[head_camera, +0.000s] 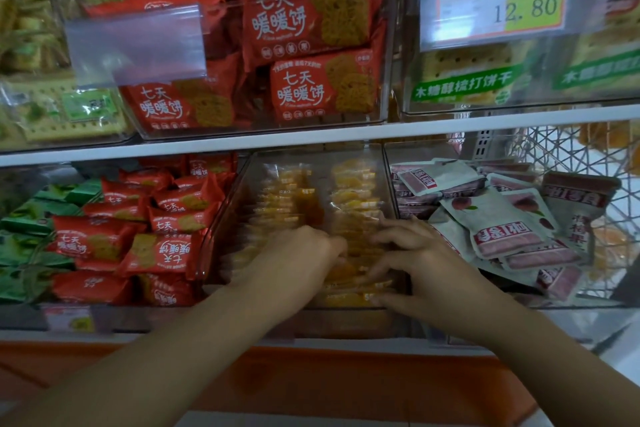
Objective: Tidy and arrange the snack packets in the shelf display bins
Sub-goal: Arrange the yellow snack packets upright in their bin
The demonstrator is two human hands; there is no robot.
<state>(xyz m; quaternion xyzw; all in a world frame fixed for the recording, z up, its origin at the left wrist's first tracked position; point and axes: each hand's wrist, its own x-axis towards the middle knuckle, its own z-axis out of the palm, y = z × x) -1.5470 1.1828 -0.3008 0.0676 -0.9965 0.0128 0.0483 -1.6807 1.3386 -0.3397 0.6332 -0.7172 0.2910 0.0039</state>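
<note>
Both my hands reach into the middle clear bin [228, 218] on the lower shelf, which holds rows of clear-wrapped yellow snack packets [353, 198]. My left hand [294, 253] has its fingers curled down into the packets at the row's near end, its fingertips hidden among them. My right hand [412, 260] lies spread over the right row, fingers extended and pressing on the packet tops. The packets under both hands are blurred.
Red biscuit packets [166, 229] and green packets [31, 218] fill the left bin. Pale pink-and-white pouches [502, 222] lie jumbled in the right bin beside a wire basket [588, 156]. Upper-shelf bins hold red packets [304, 28] and a price tag [498, 0].
</note>
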